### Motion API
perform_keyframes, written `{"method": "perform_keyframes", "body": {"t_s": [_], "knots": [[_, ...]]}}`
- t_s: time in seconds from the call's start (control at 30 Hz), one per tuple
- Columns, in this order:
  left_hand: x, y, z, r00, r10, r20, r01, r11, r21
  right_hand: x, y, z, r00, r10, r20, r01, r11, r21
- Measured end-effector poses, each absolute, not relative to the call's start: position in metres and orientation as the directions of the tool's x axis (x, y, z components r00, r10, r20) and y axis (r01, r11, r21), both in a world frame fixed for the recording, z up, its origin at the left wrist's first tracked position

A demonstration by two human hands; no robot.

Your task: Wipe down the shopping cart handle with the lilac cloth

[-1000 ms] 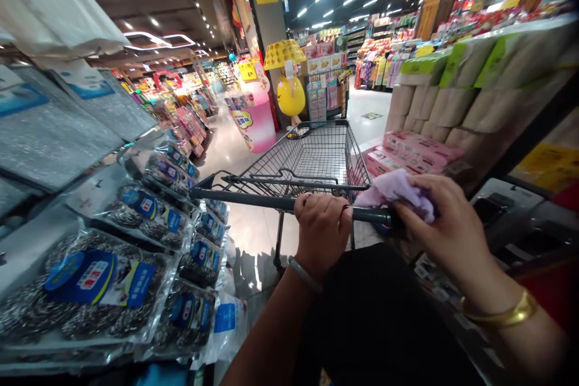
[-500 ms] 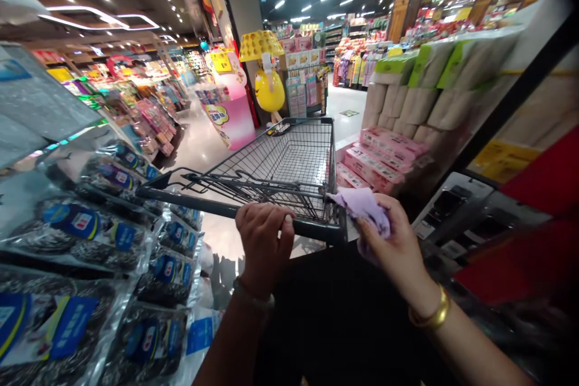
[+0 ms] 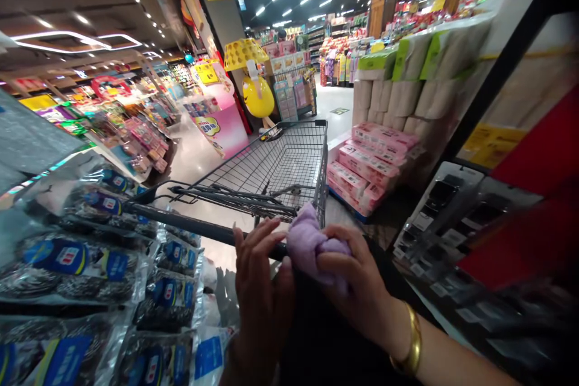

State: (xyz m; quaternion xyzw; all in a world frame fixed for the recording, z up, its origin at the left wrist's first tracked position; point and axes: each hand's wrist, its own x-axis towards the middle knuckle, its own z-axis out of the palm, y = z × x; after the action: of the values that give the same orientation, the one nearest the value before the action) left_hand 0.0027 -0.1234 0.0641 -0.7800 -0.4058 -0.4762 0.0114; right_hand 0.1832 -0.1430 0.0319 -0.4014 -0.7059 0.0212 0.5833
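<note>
A dark grey wire shopping cart [image 3: 289, 175] stands in front of me, its basket pointing away. My right hand [image 3: 353, 271] is closed around a bunched lilac cloth [image 3: 307, 238], which lies over the right part of the cart handle [image 3: 194, 223]. My left hand [image 3: 262, 277] is beside it at the handle, fingers stretched out and apart, holding nothing. Whether its palm touches the bar cannot be seen. A gold bracelet [image 3: 412, 338] circles the right wrist.
Bagged dark goods with blue labels [image 3: 72, 259] line the left side. At right stand pink packs [image 3: 371, 160] and paper roll packs [image 3: 407, 90]. A pink display stand [image 3: 221, 126] and a yellow egg-shaped figure [image 3: 257, 96] are ahead, with floor aisle [image 3: 185, 139] alongside.
My left hand has loosened from the handle and its fingers have spread. My right hand has brought the cloth leftward from the handle's right end, and the cloth is now more bunched.
</note>
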Motion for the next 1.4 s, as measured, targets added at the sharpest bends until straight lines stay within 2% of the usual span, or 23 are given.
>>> {"method": "perform_keyframes", "body": {"t_s": [0.07, 0.17, 0.23, 0.37, 0.6, 0.73, 0.93, 1.07, 1.27, 1.4], "knots": [[0.009, -0.126, 0.060, 0.279, 0.601, 0.748, 0.670, -0.680, 0.296, 0.181, -0.143, 0.028, 0.000, 0.586, 0.811, 0.540, 0.682, -0.493], [0.011, -0.121, 0.054, 0.346, 0.536, 0.770, 0.715, -0.682, 0.154, 0.185, -0.136, 0.016, 0.065, 0.627, 0.776, 0.548, 0.628, -0.553], [0.009, -0.116, 0.051, 0.364, 0.513, 0.778, 0.706, -0.696, 0.129, 0.187, -0.131, 0.010, 0.094, 0.655, 0.750, 0.537, 0.601, -0.592], [0.003, -0.111, 0.051, 0.336, 0.500, 0.798, 0.684, -0.712, 0.159, 0.180, -0.132, 0.014, 0.100, 0.640, 0.761, 0.489, 0.635, -0.598], [-0.022, -0.108, 0.049, 0.303, 0.474, 0.826, 0.697, -0.702, 0.147, 0.157, -0.129, 0.032, 0.013, 0.618, 0.786, 0.374, 0.726, -0.577], [-0.040, -0.111, 0.053, 0.227, 0.507, 0.831, 0.700, -0.678, 0.223, 0.151, -0.111, 0.025, 0.023, 0.622, 0.783, 0.381, 0.718, -0.582], [-0.065, -0.107, 0.053, 0.105, 0.539, 0.836, 0.701, -0.636, 0.322, 0.111, -0.090, 0.017, 0.155, 0.612, 0.776, 0.374, 0.691, -0.619], [-0.084, -0.105, 0.052, 0.080, 0.556, 0.827, 0.700, -0.622, 0.351, 0.093, -0.094, 0.020, -0.035, 0.631, 0.775, 0.366, 0.730, -0.578], [-0.112, -0.100, 0.052, 0.051, 0.589, 0.806, 0.689, -0.606, 0.399, 0.086, -0.077, 0.021, -0.004, 0.623, 0.782, 0.427, 0.708, -0.562], [-0.133, -0.095, 0.046, -0.001, 0.563, 0.827, 0.687, -0.601, 0.410, 0.070, -0.074, 0.020, -0.150, 0.619, 0.771, 0.369, 0.758, -0.537]]}}
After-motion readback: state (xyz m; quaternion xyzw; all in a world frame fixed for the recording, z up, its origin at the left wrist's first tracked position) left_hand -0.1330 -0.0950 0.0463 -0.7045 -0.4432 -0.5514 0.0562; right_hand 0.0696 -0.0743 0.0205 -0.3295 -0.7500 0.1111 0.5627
